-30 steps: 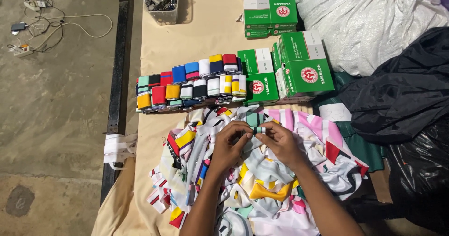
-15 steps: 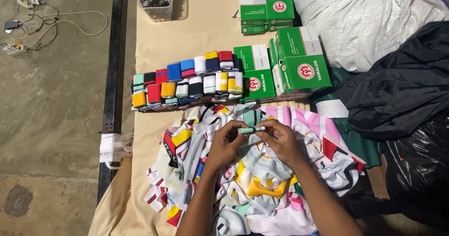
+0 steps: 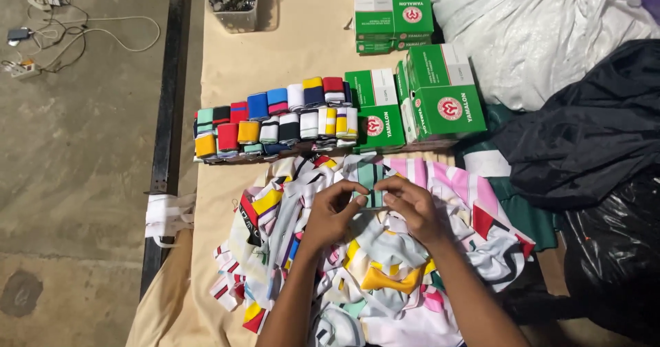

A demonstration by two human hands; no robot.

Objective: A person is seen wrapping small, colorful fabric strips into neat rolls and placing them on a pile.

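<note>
Together our left hand [image 3: 335, 213] and right hand [image 3: 410, 206] pinch a folded green-and-white striped collar piece [image 3: 370, 182] between fingertips, above the loose heap of coloured collars [image 3: 385, 271].

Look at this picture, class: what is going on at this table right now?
A person holds a small green-and-white striped fabric piece between both hands, the left hand and right hand pinching it above a loose heap of colourful fabric pieces. Behind the heap, rolled fabric bands in many colours stand in rows. Green-and-white boxes are stacked beside them on the tan-covered table.
</note>
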